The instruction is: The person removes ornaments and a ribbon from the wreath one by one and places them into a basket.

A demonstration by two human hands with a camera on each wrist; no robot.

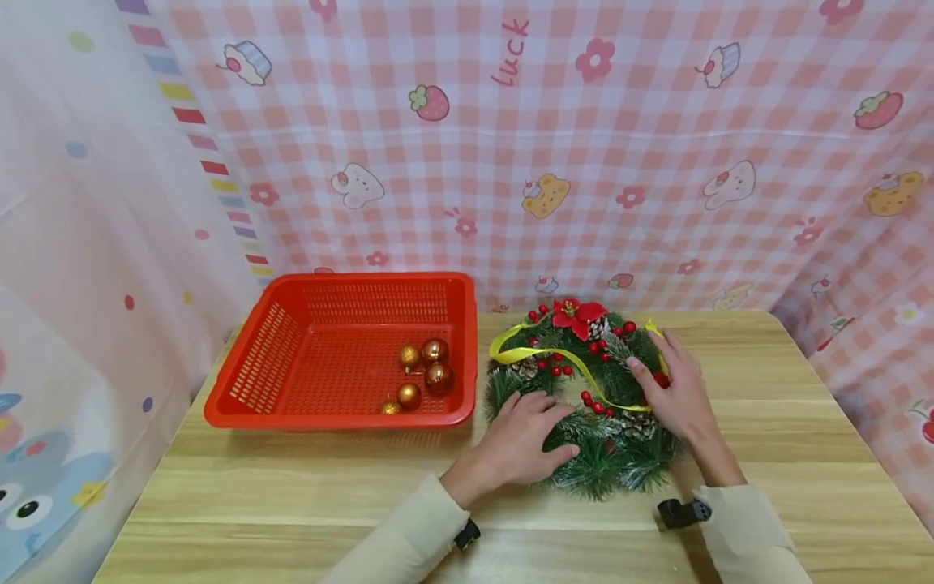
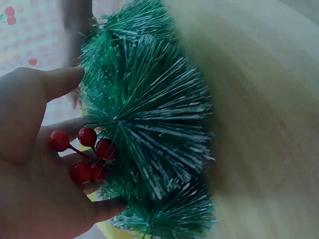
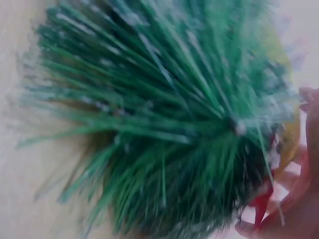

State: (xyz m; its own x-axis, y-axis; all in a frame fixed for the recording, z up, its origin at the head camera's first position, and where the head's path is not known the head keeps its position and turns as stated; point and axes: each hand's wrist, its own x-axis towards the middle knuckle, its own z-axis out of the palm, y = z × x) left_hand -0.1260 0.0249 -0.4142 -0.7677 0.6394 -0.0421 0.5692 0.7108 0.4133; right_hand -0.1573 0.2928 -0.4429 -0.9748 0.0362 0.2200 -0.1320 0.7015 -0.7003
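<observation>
A green Christmas wreath (image 1: 594, 470) lies on the table, with pine cones, red berries (image 2: 80, 171) and a red poinsettia (image 1: 578, 315). A yellow ribbon (image 1: 521, 354) loops loosely across it. My left hand (image 1: 527, 436) rests on the wreath's near-left side. In the left wrist view its fingers are spread at the needles, beside a berry cluster. Over the right side lies my right hand (image 1: 679, 393), thumb apart from the extended fingers, with the ribbon passing close by them. The right wrist view is blurred; needles (image 3: 174, 124) fill most of it.
Left of the wreath stands a red plastic basket (image 1: 251, 420), close beside it. Inside are several shiny and glittery gold-brown baubles (image 1: 439, 378). A pink checked curtain (image 1: 481, 162) hangs behind the wooden table (image 1: 350, 503).
</observation>
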